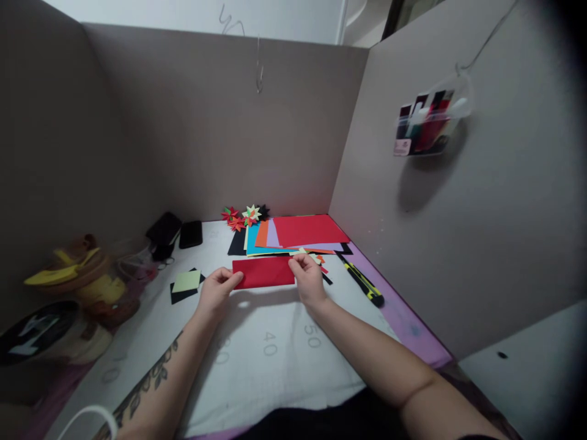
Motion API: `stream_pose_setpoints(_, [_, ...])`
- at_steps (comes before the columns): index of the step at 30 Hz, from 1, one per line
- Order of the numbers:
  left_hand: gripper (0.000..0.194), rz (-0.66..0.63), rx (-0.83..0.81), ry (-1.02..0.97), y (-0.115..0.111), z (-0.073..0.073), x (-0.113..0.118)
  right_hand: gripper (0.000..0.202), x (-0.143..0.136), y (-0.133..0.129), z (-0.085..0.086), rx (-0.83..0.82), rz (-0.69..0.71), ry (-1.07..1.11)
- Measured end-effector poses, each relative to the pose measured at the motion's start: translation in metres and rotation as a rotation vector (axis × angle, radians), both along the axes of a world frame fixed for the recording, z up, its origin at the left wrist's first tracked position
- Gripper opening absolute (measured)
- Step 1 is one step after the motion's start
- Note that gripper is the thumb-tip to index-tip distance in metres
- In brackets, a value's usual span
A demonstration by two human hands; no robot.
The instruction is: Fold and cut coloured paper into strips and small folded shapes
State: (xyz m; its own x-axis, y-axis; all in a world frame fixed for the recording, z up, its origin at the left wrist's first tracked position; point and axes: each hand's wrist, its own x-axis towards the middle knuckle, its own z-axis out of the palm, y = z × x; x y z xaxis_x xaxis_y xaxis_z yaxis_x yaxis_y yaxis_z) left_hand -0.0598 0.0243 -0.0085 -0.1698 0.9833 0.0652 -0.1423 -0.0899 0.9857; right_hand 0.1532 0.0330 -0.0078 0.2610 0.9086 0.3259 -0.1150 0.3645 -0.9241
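Observation:
A folded red paper strip (263, 272) lies on the white cutting mat (275, 360). My left hand (215, 292) pinches its left end and my right hand (308, 278) pinches its right end. Just behind it sits a fanned stack of coloured paper sheets (293, 235), red on top, with orange, lilac, blue and black below. Folded paper stars (243, 216) rest at the back by the wall.
A yellow-black utility knife (362, 282) lies right of my right hand. Pale green and black paper squares (186, 284) sit to the left. Black objects (177, 233) and a yellow toy (80, 275) stand at left. Grey partition walls enclose the desk; a clear pouch (428, 125) hangs on the right wall.

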Motion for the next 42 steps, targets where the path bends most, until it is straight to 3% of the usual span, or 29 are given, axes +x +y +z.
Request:
stream_pose_setpoints(10, [0.029, -0.013, 0.037, 0.029, 0.000, -0.008, -0.002, 0.016, 0.004, 0.003, -0.001, 0.030, 0.004, 0.014])
stream_pose_setpoints(27, [0.033, 0.034, 0.022, 0.034, -0.002, -0.005, -0.001, 0.016, 0.005, 0.008, -0.012, 0.054, 0.008, 0.026])
stream_pose_setpoints(34, [0.037, 0.030, 0.007, 0.006, -0.003, -0.002, 0.001, 0.015, 0.004, 0.005, -0.007, 0.032, 0.015, -0.014])
stream_pose_setpoints(38, [0.036, -0.042, -0.110, 0.051, -0.003, 0.007, -0.004, 0.016, 0.005, 0.008, -0.007, -0.078, 0.068, -0.049])
stream_pose_setpoints(42, [0.046, -0.213, -0.304, 0.054, -0.003, 0.015, -0.017, 0.015, 0.008, 0.018, -0.017, -0.267, 0.213, -0.149])
